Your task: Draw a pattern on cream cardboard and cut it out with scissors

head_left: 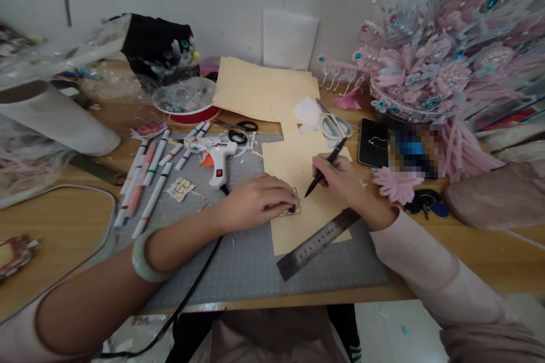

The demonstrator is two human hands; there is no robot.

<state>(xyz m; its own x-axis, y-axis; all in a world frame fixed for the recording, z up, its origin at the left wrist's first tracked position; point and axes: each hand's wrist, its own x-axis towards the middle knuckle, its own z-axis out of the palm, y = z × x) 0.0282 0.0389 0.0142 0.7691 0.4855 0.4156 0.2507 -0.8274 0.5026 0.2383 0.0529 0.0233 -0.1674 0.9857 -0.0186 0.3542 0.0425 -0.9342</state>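
A sheet of cream paper [306, 227] lies on the grey cutting mat [238, 272], with a small black-outlined drawing [294, 211] near its left side. My left hand [263, 201] rests over that drawing, its fingertips pressed together on a small dark item that is too small to name. In my right hand [338, 177] a black pen [326, 169] is gripped, its tip pointing down over the paper just right of the left fingertips. Below the right wrist, a metal ruler [313, 245] lies slanted across the paper's lower edge.
Left of the paper lie a white glue gun [219, 165], markers [152, 199] and black scissors [237, 136]. Behind are more cream sheets [266, 91] and a red-rimmed bowl [187, 116]. A phone [373, 143], a pink flower [398, 184] and a beaded pink headdress [443, 62] stand right.
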